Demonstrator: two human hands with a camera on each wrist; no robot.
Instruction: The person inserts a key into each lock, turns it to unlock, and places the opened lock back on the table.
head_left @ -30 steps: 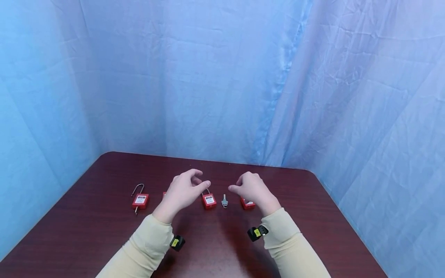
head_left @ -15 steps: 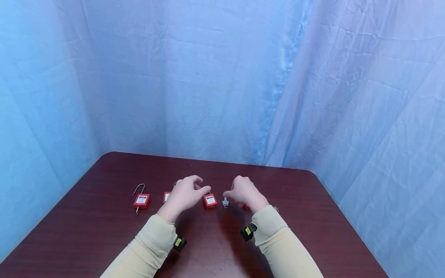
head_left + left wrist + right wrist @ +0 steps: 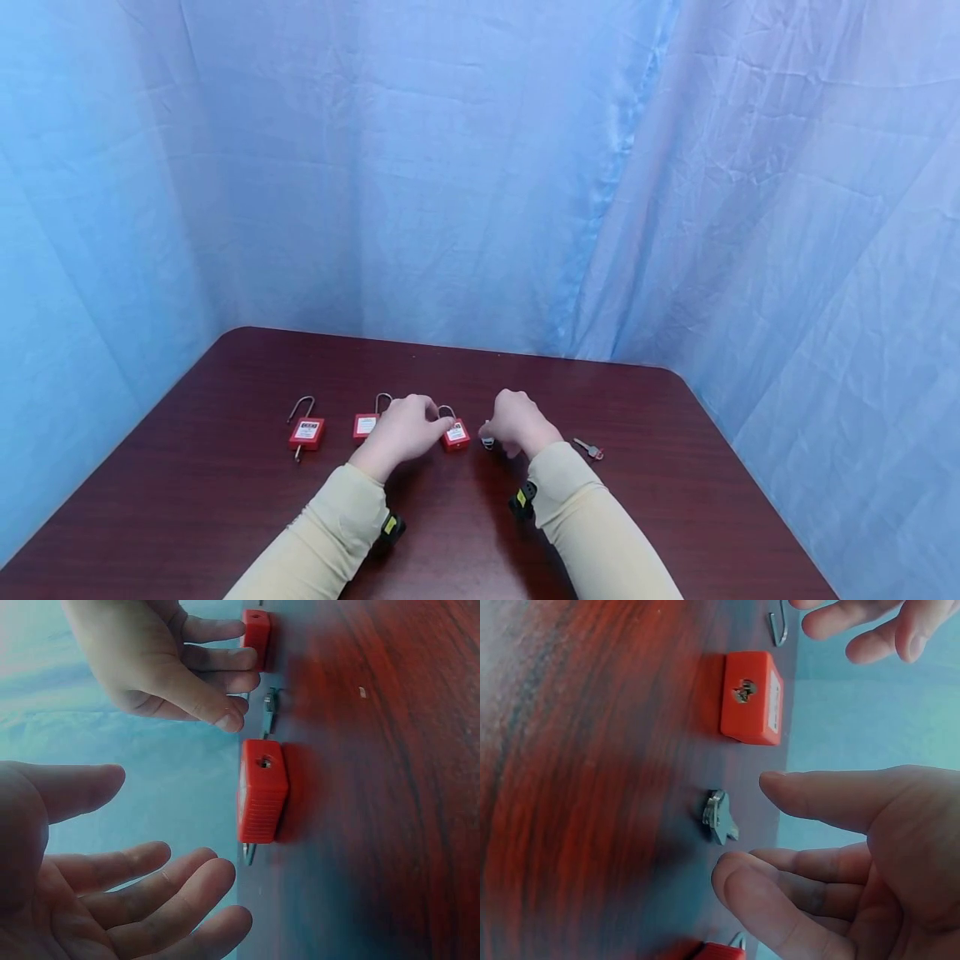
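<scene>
Blue cloth hangs behind a dark red wooden table (image 3: 225, 500) on which red padlocks lie in a row, one at the far left (image 3: 304, 432) and a second (image 3: 366, 425) just left of the left hand (image 3: 405, 429). That hand hovers with relaxed, spread fingers beside the middle padlock (image 3: 455, 435), not gripping it. The right hand (image 3: 517, 423) holds thumb and forefinger apart just above the small key (image 3: 718, 816) lying on the table beside that padlock, grasping nothing, and another key (image 3: 589, 449) lies to its right.
</scene>
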